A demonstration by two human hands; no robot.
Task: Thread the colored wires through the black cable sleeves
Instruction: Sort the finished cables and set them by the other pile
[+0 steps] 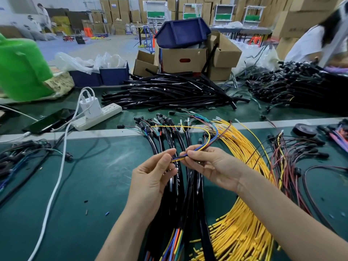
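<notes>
Two hands meeting over the green bench (94, 185), left hand (150, 183) and right hand (212, 164) both pinching the colored wires (179, 157), black cable sleeves (180, 185) piled beneath

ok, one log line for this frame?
left hand: pinching wire bundle | right hand: pinching same bundle | sleeve: under left hand, entry hidden | yellow wires: on mat, right

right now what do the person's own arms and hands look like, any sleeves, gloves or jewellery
Both hands are bare: the left hand and the right hand wear no gloves, and no rings show on the visible fingers. Both forearms are uncovered as far as the bottom edge of the picture, with no sleeve, watch or wristband in view. The fingernails look short and unpainted.
</notes>
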